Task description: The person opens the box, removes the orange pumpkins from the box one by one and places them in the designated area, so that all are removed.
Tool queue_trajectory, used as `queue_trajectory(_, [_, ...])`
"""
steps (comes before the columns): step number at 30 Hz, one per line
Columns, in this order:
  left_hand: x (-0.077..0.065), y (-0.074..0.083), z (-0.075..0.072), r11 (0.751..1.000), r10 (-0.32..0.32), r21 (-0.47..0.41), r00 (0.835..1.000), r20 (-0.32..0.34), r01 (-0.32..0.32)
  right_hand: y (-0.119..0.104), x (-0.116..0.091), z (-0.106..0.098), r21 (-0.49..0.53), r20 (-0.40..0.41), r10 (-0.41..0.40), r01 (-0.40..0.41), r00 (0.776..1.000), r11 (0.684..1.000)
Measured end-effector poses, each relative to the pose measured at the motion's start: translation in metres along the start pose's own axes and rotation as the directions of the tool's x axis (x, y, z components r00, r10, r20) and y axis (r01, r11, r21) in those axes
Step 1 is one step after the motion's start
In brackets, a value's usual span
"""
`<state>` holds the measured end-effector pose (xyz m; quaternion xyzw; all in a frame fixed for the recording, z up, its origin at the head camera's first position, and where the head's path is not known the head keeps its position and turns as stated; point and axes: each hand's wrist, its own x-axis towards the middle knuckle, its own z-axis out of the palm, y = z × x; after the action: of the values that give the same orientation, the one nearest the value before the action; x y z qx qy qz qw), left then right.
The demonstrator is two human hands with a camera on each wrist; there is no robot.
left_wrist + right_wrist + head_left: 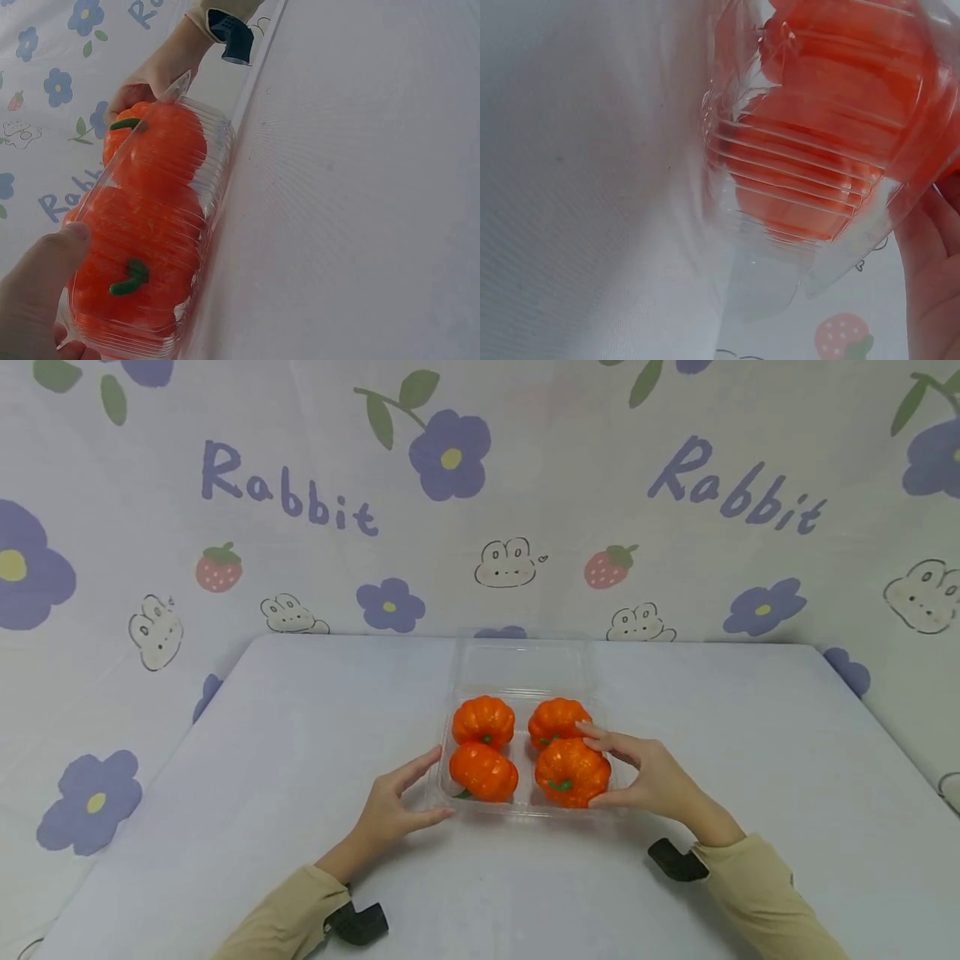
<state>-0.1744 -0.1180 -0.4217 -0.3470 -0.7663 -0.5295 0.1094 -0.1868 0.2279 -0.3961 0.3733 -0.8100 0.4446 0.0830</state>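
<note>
A clear plastic clamshell box point(525, 812) sits on the table with its lid point(525, 664) folded back. Several small orange pumpkins with green stems are inside: one at back left point(483, 722), one at front left point(483, 773), one at back right point(553, 720). At front right, my right hand point(651, 777) grips another pumpkin point(572, 772), fingers at its back and thumb at its front. My left hand point(392, 806) holds the box's left side; in the left wrist view its thumb point(64, 251) lies at the rim. The right wrist view shows pumpkins point(802, 180) through the ribbed wall.
The white table point(337, 693) extends around the box. Behind it hangs a cloth point(540, 460) printed with flowers, rabbits and strawberries. Dark wrist-worn devices sit at the left cuff point(358, 924) and right cuff point(677, 860).
</note>
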Motion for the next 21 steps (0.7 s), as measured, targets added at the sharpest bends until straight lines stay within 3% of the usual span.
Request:
queue_trajectory(6, [0.001, 0.001, 0.000, 1.000, -0.003, -0.002, 1.000, 0.002, 0.003, -0.010, 0.002, -0.004, 0.140, -0.013, 0.033, -0.030, 0.999, 0.990])
queue_trajectory(12, [0.001, 0.002, 0.000, 1.000, -0.014, 0.001, 1.000, -0.001, 0.014, 0.000, 0.000, -0.007, 0.309, -0.015, 0.073, -0.065, 0.997, 0.949])
queue_trajectory(21, [0.002, 0.001, 0.001, 1.000, -0.018, -0.004, 1.000, 0.001, 0.018, -0.002, -0.002, -0.011, 0.334, -0.012, 0.205, -0.189, 0.979, 0.923])
